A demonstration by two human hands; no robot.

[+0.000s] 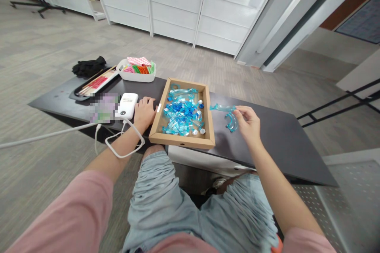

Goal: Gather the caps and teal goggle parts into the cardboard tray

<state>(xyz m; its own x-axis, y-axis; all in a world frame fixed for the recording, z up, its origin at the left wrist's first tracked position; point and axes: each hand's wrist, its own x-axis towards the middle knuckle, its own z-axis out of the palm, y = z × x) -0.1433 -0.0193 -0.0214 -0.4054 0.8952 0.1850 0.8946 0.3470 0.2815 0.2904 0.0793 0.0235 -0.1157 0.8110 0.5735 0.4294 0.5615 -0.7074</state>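
Note:
My right hand pinches one end of a clear blue plastic track piece, which points left toward the cardboard box. Just below it a curved clear blue track piece lies on the dark tabletop. The open cardboard box stands in front of me, full of clear blue pieces, darker blue parts and small white ones. My left hand rests flat on the table between the box and a white power bank, fingers stretched out and holding nothing.
White cables run from the power bank across my left forearm. Farther left are a black tray with sticks, a white basket of colourful items and a black cloth-like bundle. The dark table extends right; white cabinets stand behind.

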